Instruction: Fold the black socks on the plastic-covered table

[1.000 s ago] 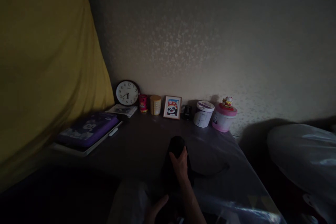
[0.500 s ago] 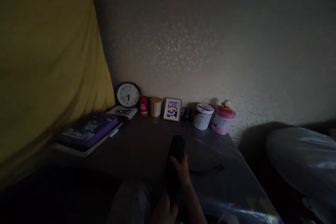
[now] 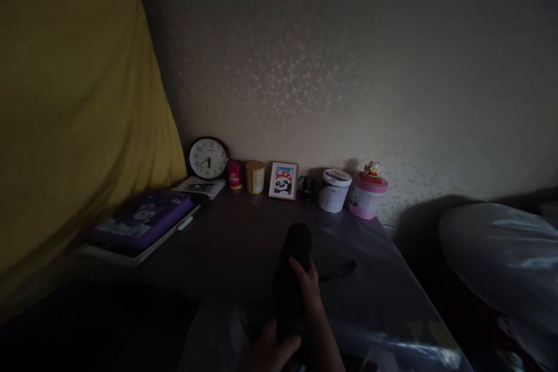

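A long black object with a rounded end, shaped like a folded umbrella, tilts away from me over the table. A dark strap extends to its right. My right hand is closed round its upper half from the right side, with the thumb lying across it. Lower down, my left hand is closed at its near end, and its fingers are partly lost in the dark. Too little light falls here to make out the object's details.
Along the wall stand a clock, a red can, a yellow tub, a panda picture frame, a white tub and a pink tub. A purple case lies left; a plastic-wrapped bundle sits right.
My right hand and the black object have shifted slightly to the right. The strap's free end has moved left and a little up. My left hand stays at the near end.
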`<act>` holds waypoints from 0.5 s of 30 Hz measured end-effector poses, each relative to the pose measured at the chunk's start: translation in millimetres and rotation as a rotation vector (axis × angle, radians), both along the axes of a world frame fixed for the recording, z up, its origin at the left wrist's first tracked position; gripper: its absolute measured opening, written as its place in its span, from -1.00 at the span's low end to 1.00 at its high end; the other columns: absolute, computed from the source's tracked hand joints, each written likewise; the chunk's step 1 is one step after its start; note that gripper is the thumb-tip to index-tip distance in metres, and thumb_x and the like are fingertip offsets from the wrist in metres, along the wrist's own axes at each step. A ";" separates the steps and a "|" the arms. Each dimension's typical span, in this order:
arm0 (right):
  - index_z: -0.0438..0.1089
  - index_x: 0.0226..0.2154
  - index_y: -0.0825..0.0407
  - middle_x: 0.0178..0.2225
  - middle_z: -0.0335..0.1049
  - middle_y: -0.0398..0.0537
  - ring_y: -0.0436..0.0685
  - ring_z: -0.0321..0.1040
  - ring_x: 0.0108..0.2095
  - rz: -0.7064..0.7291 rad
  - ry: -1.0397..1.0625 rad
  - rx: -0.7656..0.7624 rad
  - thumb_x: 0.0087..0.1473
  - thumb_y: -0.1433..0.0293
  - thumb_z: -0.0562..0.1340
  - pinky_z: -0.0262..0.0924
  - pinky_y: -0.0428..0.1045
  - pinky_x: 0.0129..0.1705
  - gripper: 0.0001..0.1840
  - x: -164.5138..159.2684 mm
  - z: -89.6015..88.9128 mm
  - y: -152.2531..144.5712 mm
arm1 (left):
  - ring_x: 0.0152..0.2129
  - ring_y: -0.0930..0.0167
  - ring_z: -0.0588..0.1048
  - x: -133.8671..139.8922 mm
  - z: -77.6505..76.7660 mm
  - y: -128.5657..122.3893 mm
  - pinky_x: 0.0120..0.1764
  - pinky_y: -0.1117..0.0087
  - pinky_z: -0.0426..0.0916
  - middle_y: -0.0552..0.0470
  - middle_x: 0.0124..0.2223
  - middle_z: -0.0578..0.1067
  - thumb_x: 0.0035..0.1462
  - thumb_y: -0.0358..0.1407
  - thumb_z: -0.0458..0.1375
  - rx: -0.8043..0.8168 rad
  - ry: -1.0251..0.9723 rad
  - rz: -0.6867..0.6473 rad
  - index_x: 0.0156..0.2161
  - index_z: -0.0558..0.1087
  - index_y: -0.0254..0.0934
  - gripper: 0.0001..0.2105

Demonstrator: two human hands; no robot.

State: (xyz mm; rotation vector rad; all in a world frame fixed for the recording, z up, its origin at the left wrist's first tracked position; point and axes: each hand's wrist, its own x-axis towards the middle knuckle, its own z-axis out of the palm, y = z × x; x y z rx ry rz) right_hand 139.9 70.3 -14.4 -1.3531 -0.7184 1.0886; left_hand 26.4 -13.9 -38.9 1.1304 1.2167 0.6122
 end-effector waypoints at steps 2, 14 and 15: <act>0.38 -0.14 0.06 -0.29 0.51 0.02 0.25 0.46 -0.27 -0.046 0.066 -0.045 -0.22 0.05 0.32 0.36 0.04 -0.34 -0.39 2.8 -0.7 -4.8 | -0.59 0.41 0.43 2.7 1.9 0.0 -0.43 0.41 0.29 0.06 -0.51 0.45 -0.06 0.03 0.06 -0.122 -0.248 -0.039 -0.26 0.41 -0.27 -0.59; 0.32 -0.07 0.07 -0.27 0.51 -0.01 0.24 0.46 -0.28 0.060 0.103 -0.013 -0.29 0.13 0.39 0.36 0.02 -0.31 -0.30 -2.9 24.0 -20.3 | -0.13 0.25 0.50 8.6 12.4 -12.1 -0.10 0.35 0.32 -0.06 -0.16 0.57 -0.04 -0.28 0.11 0.002 0.108 0.121 -0.07 0.42 -0.30 -0.63; 0.32 -0.08 0.07 -0.28 0.51 -0.02 0.23 0.46 -0.28 0.055 0.093 -0.006 -0.30 0.13 0.39 0.36 0.02 -0.32 -0.29 -4.5 25.6 -20.7 | -0.05 0.25 0.45 9.8 10.8 -11.4 -0.04 0.37 0.28 -0.08 -0.07 0.54 -0.03 -0.32 0.09 0.052 0.161 0.120 -0.03 0.40 -0.31 -0.60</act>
